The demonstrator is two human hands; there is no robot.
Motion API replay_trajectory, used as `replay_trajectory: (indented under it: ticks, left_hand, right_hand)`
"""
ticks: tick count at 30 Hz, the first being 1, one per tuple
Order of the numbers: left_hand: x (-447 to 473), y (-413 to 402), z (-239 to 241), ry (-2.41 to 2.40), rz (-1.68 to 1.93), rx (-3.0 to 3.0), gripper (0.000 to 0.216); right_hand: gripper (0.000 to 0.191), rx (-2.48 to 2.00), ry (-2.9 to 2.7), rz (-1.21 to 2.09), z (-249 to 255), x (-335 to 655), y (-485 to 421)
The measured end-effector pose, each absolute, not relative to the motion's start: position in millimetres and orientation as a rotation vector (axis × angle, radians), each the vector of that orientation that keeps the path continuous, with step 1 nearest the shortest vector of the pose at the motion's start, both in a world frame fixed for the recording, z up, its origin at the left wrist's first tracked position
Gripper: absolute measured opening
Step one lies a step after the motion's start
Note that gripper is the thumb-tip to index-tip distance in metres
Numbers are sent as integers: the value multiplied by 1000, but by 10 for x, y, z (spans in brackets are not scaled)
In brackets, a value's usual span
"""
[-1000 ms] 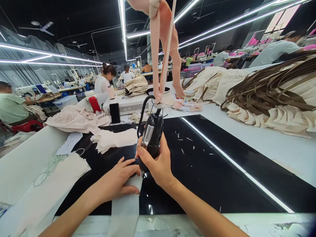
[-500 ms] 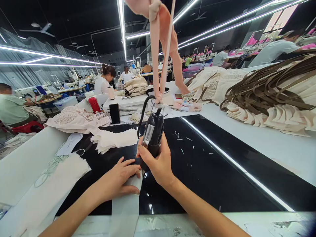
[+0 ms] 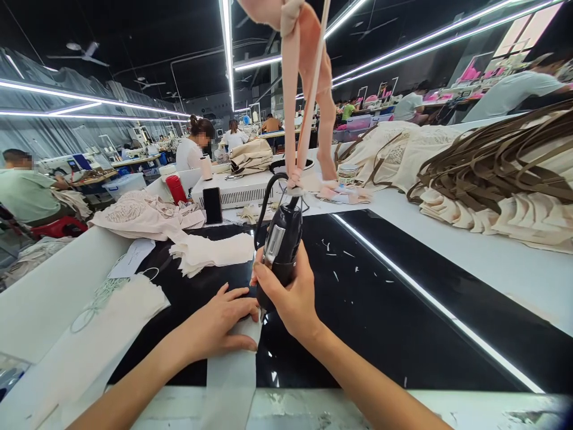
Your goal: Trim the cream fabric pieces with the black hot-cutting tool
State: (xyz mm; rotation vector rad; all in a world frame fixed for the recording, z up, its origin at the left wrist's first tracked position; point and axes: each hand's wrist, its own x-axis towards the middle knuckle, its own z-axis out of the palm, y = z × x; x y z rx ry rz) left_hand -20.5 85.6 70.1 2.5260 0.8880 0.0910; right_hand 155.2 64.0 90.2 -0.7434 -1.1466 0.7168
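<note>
The strip [image 3: 231,382] lay on the black mat [image 3: 403,352], its long axis running near to far: its near end passed over the mat's near edge, and its far part was hidden under the left hand [image 3: 219,328]. That hand was the nearer one, flat on top with fingers spread, thumb apart from the index finger, coming in from the left. Just to the right, the right hand [image 3: 289,292] was wrapped around the cutter [image 3: 284,242], which stood nearly upright, its top leaning slightly right. The cutter's foot came down beside the strip's right edge, close to the left fingertips; whether it touched the cloth, I could not tell. Above it hung a pink band [image 3: 290,101]. Small scraps [image 3: 349,254] lay to the right on the mat, a cloth stack [image 3: 219,249] to the far left, another pile [image 3: 107,334] nearer left.
</note>
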Motion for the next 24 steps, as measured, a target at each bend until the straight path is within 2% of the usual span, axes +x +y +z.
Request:
replay_trajectory:
  ticks: [16, 22, 24]
  left_hand:
    - [-205, 883, 695, 816, 163, 2541, 37]
    - [-224, 903, 699, 795, 130, 2521, 44]
    - [-220, 898, 705, 783, 133, 2520, 52]
  right_hand:
    - [22, -729, -1145, 801, 907, 1518, 520]
    - [21, -710, -1122, 810, 924, 1495, 455]
    - [21, -696, -1134, 818, 904, 1486, 433]
